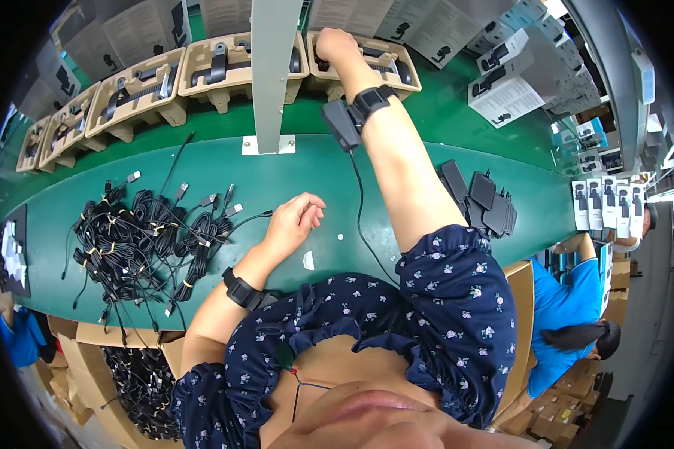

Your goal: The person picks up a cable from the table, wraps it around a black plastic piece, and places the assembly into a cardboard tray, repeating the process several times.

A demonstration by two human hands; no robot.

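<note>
My right hand (335, 46) reaches far across the bench, over the left end of a moulded pulp tray (388, 86) that holds black parts. Its fingers curl down into the tray, and what they grip is hidden. Close to my body, my left hand (295, 222) hovers over or rests on the green bench, loosely closed, with nothing visible in it. Just left of it lies a large heap of bundled black cables (127, 239), one connector end close to the wrist. Flat black pieces (487, 200) are piled by my right forearm.
More pulp trays (138, 97) line the far shelf, behind a grey upright post (269, 75). Printed boxes (513, 82) stand at the back right. A carton of cables (138, 389) sits below the bench's front edge. A co-worker in blue (569, 322) is at right.
</note>
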